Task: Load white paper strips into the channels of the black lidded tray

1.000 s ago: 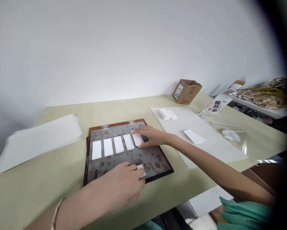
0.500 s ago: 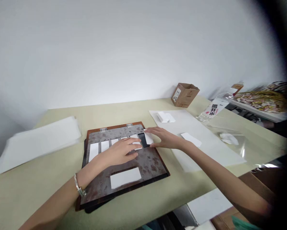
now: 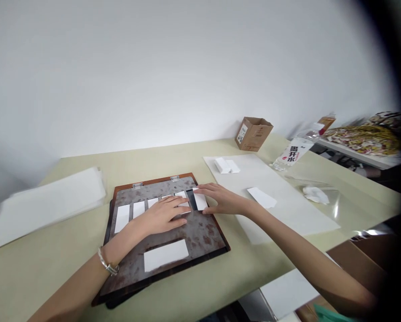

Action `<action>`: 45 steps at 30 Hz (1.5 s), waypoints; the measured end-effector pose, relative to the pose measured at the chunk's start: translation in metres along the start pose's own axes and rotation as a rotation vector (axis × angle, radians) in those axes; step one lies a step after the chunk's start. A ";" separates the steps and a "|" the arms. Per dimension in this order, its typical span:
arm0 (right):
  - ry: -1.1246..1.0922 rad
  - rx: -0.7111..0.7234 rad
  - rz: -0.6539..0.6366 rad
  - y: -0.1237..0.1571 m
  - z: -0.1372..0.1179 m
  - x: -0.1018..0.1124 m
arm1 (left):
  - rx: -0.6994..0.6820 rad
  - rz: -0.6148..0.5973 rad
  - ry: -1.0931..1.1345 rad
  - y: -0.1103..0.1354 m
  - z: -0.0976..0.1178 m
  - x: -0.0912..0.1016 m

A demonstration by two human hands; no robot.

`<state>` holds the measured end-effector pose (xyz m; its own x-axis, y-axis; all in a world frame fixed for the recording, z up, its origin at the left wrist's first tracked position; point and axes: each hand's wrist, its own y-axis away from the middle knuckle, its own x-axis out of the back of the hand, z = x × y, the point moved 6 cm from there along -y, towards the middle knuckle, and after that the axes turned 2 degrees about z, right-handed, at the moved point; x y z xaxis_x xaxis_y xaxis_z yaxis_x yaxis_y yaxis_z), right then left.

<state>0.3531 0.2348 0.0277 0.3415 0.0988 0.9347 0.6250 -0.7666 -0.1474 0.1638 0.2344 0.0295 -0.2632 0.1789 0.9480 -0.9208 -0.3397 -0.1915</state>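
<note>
A hinged flat board with a mottled grey-brown face (image 3: 200, 235) lies on the table before me. Across its upper half runs a row of cut-outs showing several white cards (image 3: 122, 218); one cut-out near the right end is dark (image 3: 191, 198). My left hand (image 3: 165, 216) rests over the row with its fingers stretched out, hiding parts of some cards. At the board's right edge, my right hand (image 3: 222, 200) holds a white card (image 3: 200, 201) between thumb and fingers, beside the dark cut-out. A longer white card (image 3: 166, 256) sits near the board's front edge.
White sheets (image 3: 52, 201) lie to the left. On the right, a large white sheet (image 3: 220, 181) carries small stacks of white cards (image 3: 222, 165) and loose cards (image 3: 261, 197). Beyond are a brown paper bag (image 3: 254, 134), a plastic bottle (image 3: 294, 150) and clear plastic film (image 3: 348, 201).
The view has shifted a little, so the board and table things appear farther left. The card in my right hand sits slightly lower against the board. My left hand stays over the row.
</note>
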 end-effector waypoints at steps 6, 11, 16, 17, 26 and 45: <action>0.001 0.001 -0.003 -0.005 -0.002 -0.001 | 0.006 -0.011 -0.032 0.001 0.001 -0.001; -0.005 0.003 -0.011 -0.008 0.001 -0.002 | 0.017 -0.010 -0.046 0.003 0.001 0.000; -0.013 -0.001 -0.020 -0.011 0.001 -0.004 | 0.023 -0.015 -0.060 0.003 0.001 -0.002; -0.014 -0.003 -0.022 -0.011 0.001 -0.004 | 0.022 -0.018 -0.064 0.003 0.001 -0.002; -0.018 -0.007 -0.028 -0.011 0.001 -0.004 | 0.016 -0.047 -0.068 0.006 -0.001 -0.006; -0.043 0.000 -0.078 -0.018 0.007 -0.007 | 0.064 -0.067 -0.053 0.008 -0.005 -0.009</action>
<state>0.3446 0.2523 0.0211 0.3217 0.1854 0.9285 0.6508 -0.7556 -0.0746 0.1576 0.2348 0.0181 -0.1842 0.1549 0.9706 -0.9153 -0.3868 -0.1120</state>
